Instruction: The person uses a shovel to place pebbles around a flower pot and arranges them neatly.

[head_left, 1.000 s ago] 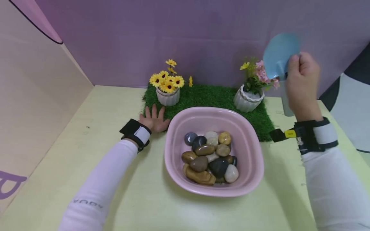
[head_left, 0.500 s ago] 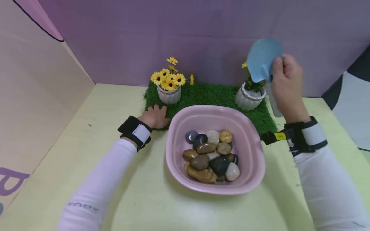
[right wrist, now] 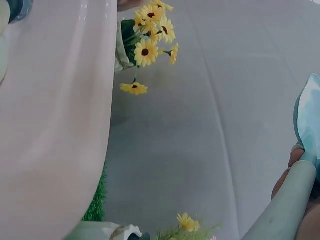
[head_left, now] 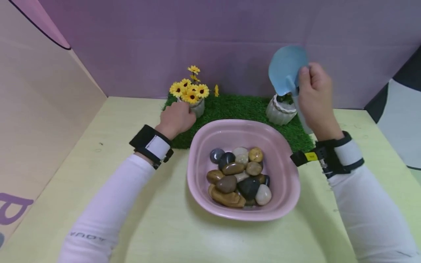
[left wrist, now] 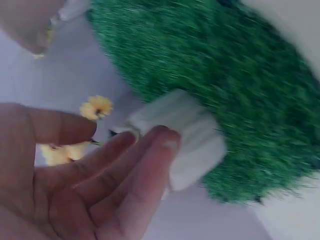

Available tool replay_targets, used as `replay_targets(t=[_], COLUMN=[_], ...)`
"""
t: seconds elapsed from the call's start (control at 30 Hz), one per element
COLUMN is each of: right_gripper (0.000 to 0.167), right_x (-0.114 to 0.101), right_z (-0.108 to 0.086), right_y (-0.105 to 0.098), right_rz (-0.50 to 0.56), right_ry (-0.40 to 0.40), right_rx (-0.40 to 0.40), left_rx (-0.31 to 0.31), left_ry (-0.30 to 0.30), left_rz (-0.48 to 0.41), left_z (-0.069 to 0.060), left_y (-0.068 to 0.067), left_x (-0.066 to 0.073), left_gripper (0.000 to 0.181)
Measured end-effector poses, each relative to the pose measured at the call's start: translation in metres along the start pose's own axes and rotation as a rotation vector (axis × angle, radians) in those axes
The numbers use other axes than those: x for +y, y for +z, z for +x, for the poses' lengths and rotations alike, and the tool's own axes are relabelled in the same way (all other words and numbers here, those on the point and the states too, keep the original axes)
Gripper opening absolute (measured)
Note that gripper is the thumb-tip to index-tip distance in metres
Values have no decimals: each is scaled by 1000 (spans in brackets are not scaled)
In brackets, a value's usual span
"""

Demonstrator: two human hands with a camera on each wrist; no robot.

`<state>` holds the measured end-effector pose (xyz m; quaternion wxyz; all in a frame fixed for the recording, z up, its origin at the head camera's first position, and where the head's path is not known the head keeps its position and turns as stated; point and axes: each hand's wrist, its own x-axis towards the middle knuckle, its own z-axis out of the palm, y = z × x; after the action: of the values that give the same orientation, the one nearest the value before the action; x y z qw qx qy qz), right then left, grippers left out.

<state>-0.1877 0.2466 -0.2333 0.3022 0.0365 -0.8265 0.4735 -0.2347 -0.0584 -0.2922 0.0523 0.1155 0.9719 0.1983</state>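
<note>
My right hand point(head_left: 317, 96) grips a blue scoop point(head_left: 287, 69) near its neck, blade upward, in front of the right flower pot point(head_left: 279, 111). In the right wrist view the scoop's pale handle point(right wrist: 287, 205) points down. My left hand point(head_left: 177, 118) is at the white pot of yellow flowers point(head_left: 190, 89). The left wrist view shows loosely bent fingers point(left wrist: 145, 185) in front of that pot point(left wrist: 192, 140), thumb apart from them; whether they touch it I cannot tell. A pink basin point(head_left: 245, 215) holds several smooth stones point(head_left: 249, 188).
A green grass mat point(head_left: 235, 106) lies under both pots and reaches behind the basin. Behind the pale table point(head_left: 158, 226) hangs a purple-grey backdrop point(head_left: 230, 47), with a cream panel at the left.
My left hand has risen from the mat's left edge to the yellow-flower pot, its spread fingers drawing together. The scoop in my right hand has moved left, across the right pot's flowers.
</note>
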Motion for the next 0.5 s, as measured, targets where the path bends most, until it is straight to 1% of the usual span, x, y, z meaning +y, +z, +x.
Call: replay_targets(t=[0.13, 0.27, 0.3, 0.37, 0.4, 0.47, 0.5], right_gripper=[24, 24, 24, 22, 21, 20, 20], right_x=[-5, -11, -13, -16, -19, -23, -25], right_z=[-2, -5, -6, -7, -8, -10, -11], right_y=[5, 11, 12, 15, 16, 19, 20], right_rz=[32, 112, 125, 142, 150, 172, 180], right_ry=[-17, 11, 6, -1, -7, -22, -26], right_rx=[-28, -47, -51, -55, -56, -57, -56], left_rx=[97, 141, 144, 131, 116, 67, 32], left_ry=[61, 127, 142, 178, 203, 257, 284], left_rz=[-77, -103, -110, -141, -164, -232, -279], left_z=[-7, -14, -15, -18, -19, -21, -22], left_y=[-6, -8, -8, -9, -10, -11, -11], left_x=[15, 28, 31, 38, 41, 48, 52], left_gripper=[27, 20, 17, 15, 17, 28, 33])
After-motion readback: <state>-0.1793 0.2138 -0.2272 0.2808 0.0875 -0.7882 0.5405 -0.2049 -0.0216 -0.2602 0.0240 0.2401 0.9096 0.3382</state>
